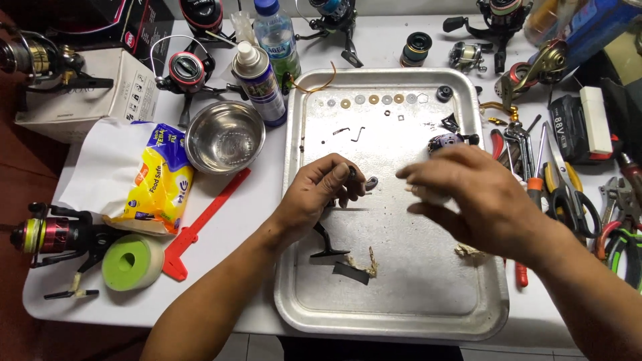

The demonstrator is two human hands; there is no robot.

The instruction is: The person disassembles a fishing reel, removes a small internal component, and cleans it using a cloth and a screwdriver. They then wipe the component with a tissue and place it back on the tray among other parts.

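Note:
My left hand is over the middle of a metal tray, fingers closed on a small dark fishing reel part whose black handle arm hangs down beneath the wrist. My right hand hovers just to its right, blurred, fingers curled around a small pale object that I cannot make out. A row of small washers and tiny loose parts lies along the tray's far edge. A purple reel piece sits just beyond my right hand.
A steel bowl, spray can and water bottle stand left of the tray. Pliers, scissors and screwdrivers lie to the right. Several fishing reels, a green tape roll, a yellow packet and a red tool are around.

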